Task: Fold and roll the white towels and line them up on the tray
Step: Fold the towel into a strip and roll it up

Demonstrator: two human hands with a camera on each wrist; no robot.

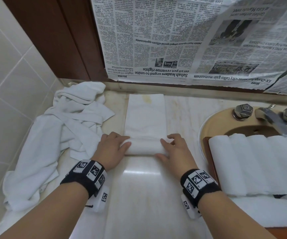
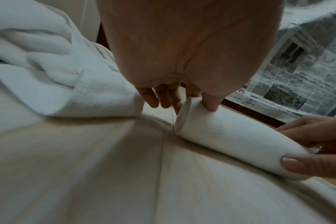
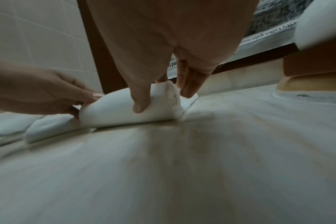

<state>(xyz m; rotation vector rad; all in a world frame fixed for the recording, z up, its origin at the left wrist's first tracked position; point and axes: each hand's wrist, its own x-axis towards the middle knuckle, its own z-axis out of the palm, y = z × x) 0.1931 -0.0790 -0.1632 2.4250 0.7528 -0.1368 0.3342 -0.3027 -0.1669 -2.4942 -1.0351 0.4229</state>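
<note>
A white towel folded into a long strip [image 1: 146,114] lies on the marble counter, its near end rolled into a cylinder [image 1: 145,147]. My left hand [image 1: 112,147] grips the roll's left end [image 2: 184,115], thumb on the near side and fingers behind. My right hand [image 1: 173,149] grips the right end [image 3: 169,100] the same way. The wooden tray [image 1: 211,157] at the right holds several rolled white towels [image 1: 260,161] side by side.
A heap of loose white towels [image 1: 65,128] fills the left of the counter. A beige sink [image 1: 213,125] with a metal tap [image 1: 274,118] sits at the back right, partly under the tray. Newspaper [image 1: 182,40] covers the wall behind.
</note>
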